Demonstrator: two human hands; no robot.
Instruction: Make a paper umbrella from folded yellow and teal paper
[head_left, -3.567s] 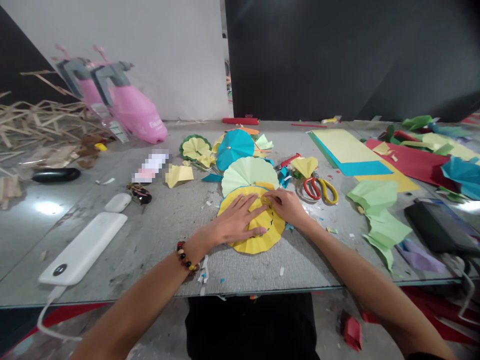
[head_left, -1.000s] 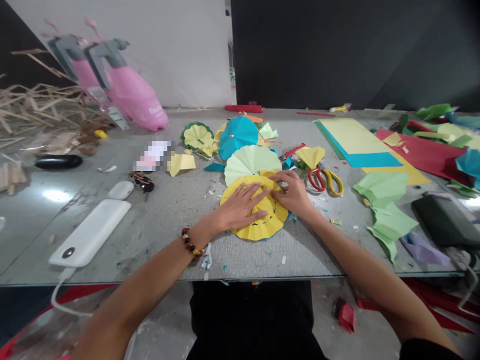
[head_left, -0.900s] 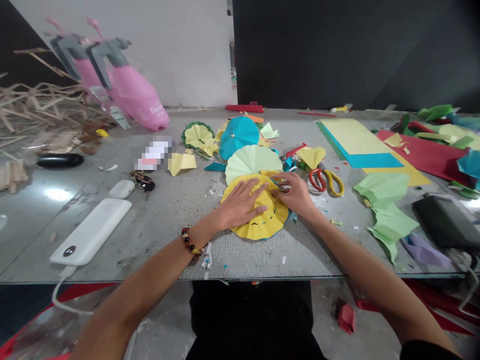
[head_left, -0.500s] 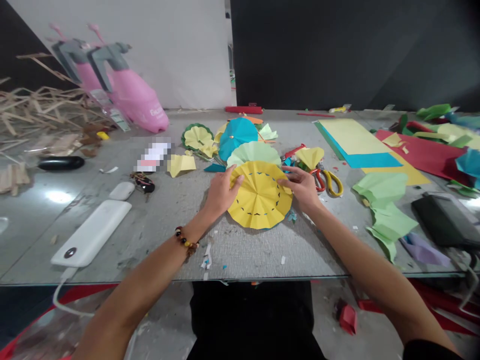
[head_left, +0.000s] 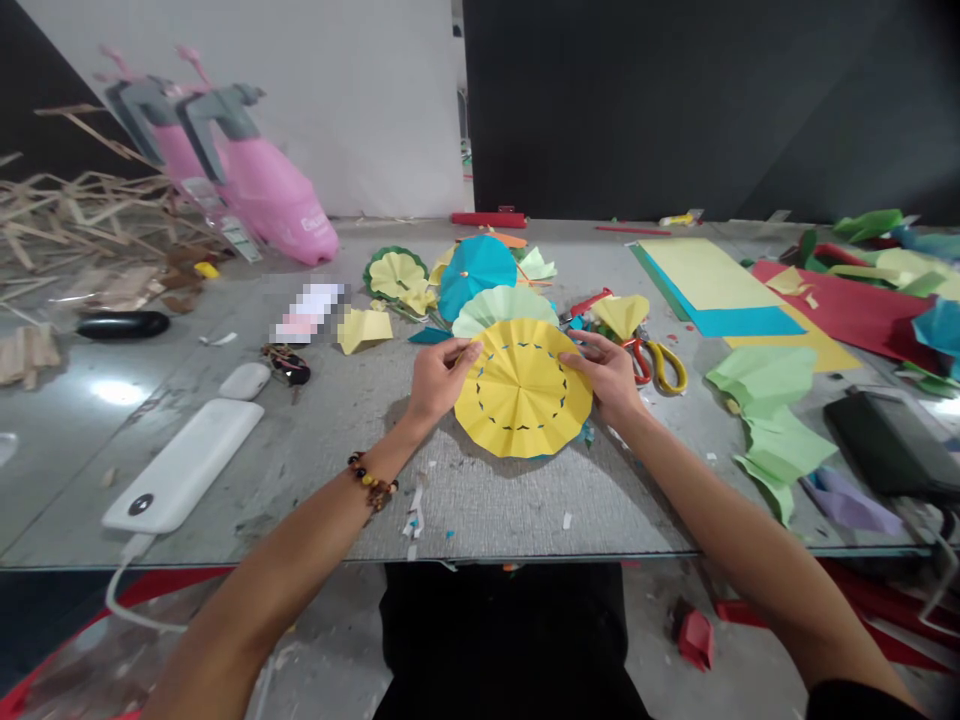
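A round, pleated yellow paper disc with a ring of small slits lies between my hands, a bit of blue showing along its lower edge. My left hand pinches its upper left rim with thumb and fingers. At the upper right rim, my right hand grips it the same way. Directly behind is a pale green pleated disc, partly covered by the yellow one. Beyond that stands a blue paper disc. Scissors with yellow and red handles rest just right of my right hand.
A white power bank and keys lie at left, pink spray bottles behind them. Coloured sheets, crumpled green paper and a black device occupy the right. Wooden sticks pile up far left.
The yellow disc has turned a little and spread slightly to the right. My left hand has shifted its hold to the rim, its thumb further off the disc's face.
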